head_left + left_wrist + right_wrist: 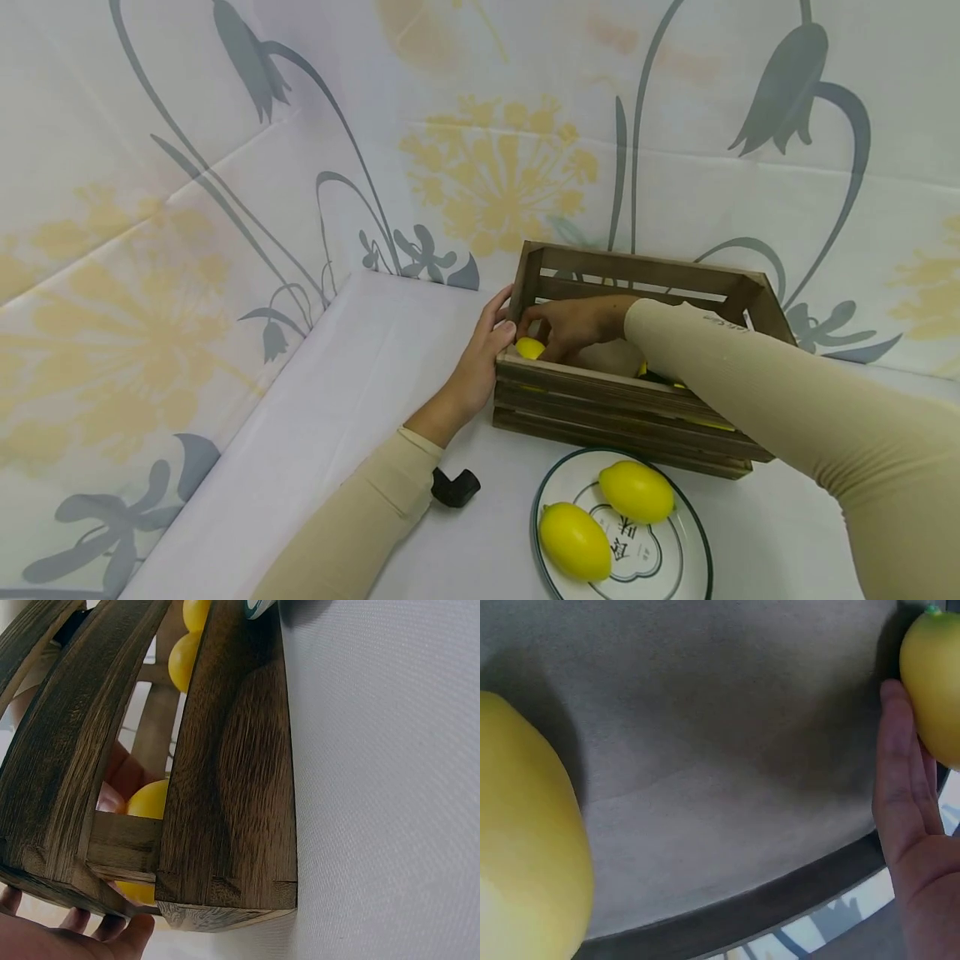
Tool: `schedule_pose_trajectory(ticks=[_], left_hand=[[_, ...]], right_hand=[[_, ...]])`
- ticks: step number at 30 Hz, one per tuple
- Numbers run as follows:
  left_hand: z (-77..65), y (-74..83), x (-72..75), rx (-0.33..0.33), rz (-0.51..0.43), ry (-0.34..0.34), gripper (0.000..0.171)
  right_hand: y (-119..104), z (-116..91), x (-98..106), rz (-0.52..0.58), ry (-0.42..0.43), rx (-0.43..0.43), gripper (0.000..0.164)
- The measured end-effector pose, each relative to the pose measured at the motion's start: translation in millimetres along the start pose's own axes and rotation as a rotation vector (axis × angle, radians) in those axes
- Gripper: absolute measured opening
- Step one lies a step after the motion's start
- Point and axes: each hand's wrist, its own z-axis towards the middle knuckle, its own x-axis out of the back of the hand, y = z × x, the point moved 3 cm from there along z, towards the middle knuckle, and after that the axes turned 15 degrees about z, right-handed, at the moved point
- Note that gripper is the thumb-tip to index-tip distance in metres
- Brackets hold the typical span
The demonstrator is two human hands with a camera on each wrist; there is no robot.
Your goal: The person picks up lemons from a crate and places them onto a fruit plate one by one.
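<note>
A brown slatted wooden crate [622, 408] stands against the backdrop. My left hand [480, 358] rests against its left end, and the left wrist view shows those fingertips [139, 934] pressed to the outside of the end slats. Inside the crate, at the left end, my right hand [573, 325] reaches down with fingers and thumb around a yellow lemon [529, 347]. In the right wrist view its fingers [898, 750] lie along the side of that lemon [936, 690]. Another lemon [525, 840] looms close on the left there.
In front of the crate, a white plate [551, 517] with a dark rim bears two lemons [576, 542]. A small black bent object [456, 489] lies beside the left forearm. More lemons [184, 660] show between the crate slats. Floral cloth [495, 167] hangs behind and at the left.
</note>
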Motion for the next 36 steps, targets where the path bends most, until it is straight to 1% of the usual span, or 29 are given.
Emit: schedule_pose_trajectory(ticks=[7,11,15,19,21,24,28,31,36], left_hand=[[0.9,4.0,-5.0,-0.002,0.000,-0.013,0.060],[1.3,5.2,-6.1,-0.001,0.010,-0.016,0.060],[0.9,5.0,-6.4,0.003,0.015,-0.017,0.060],[1.4,5.9,-6.4,0.002,0.021,-0.022,0.060],[1.6,6.3,-6.1,0.000,0.025,-0.023,0.060],[1.2,6.3,-5.4,-0.002,0.025,-0.019,0.060],[0.8,5.1,-4.9,-0.003,0.020,-0.023,0.060],[0.5,4.6,-3.6,-0.007,0.005,-0.026,0.060],[-1.8,3.0,-0.4,-0.006,-0.026,-0.020,0.060]], right_hand=[[-5.9,-15.4,8.9,-0.015,0.049,0.025,0.056],[-12.6,-24.4,15.9,-0.020,0.061,0.061,0.060],[-18.1,-30.5,18.6,-0.058,0.074,0.079,0.061],[-22.6,-37.3,20.0,-0.116,0.123,0.098,0.059],[-24.3,-40.9,21.4,-0.127,0.150,0.115,0.059],[-26.8,-46.1,23.4,-0.104,0.182,0.124,0.058],[-27.9,-54.0,26.8,-0.041,0.213,0.109,0.058],[-29.8,-60.2,29.1,-0.028,0.234,0.112,0.058],[-35.6,-67.2,28.9,-0.038,0.267,0.134,0.059]])
